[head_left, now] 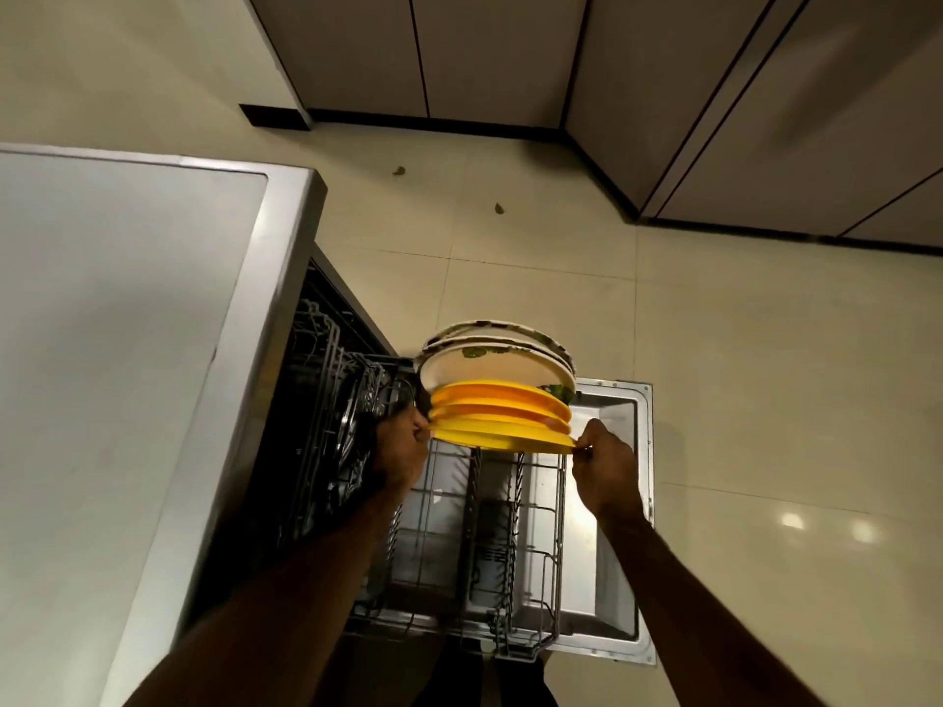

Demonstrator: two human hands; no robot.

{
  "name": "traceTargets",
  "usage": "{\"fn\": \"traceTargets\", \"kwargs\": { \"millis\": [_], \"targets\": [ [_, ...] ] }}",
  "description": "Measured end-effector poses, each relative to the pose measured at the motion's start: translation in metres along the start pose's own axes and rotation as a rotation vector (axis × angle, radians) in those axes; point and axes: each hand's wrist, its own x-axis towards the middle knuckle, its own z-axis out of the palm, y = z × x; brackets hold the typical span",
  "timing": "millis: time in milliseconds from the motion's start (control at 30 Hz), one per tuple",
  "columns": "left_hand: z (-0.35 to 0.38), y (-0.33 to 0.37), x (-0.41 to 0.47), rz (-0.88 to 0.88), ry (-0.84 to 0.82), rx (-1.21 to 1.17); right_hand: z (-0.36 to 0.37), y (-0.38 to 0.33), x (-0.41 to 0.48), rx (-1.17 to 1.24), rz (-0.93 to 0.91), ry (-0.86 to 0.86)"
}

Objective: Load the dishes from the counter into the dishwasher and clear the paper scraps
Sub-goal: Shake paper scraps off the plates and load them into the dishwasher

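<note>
The dishwasher's lower rack (510, 543) is pulled out over the open door (620, 502). At its far end stand two white plates with a leaf pattern (490, 364) and, in front of them, several yellow plates (502, 413) on edge. My left hand (400, 443) grips the left edge of the nearest yellow plate. My right hand (604, 464) pinches that plate's right edge. The near part of the rack holds nothing.
The grey counter top (117, 349) fills the left side, right above the dishwasher opening with its dark upper rack (331, 400). Two small scraps (399, 170) (499, 208) lie on the beige tiled floor. Cabinet fronts (510, 58) run along the back and right.
</note>
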Motion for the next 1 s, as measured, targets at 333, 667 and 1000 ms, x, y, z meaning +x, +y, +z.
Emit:
{"fn": "traceTargets", "kwargs": {
  "millis": [333,667,1000],
  "targets": [
    [0.027,-0.014,0.008,-0.040,-0.089,0.012,0.028,0.016,0.006,0.011,0.097,-0.073],
    [0.044,-0.018,0.015,-0.083,-0.301,0.086,0.050,0.014,0.009,0.047,0.225,-0.201],
    [0.001,0.044,-0.026,0.084,-0.381,0.295,-0.014,-0.042,-0.007,0.100,0.072,-0.278]
  ]
}}
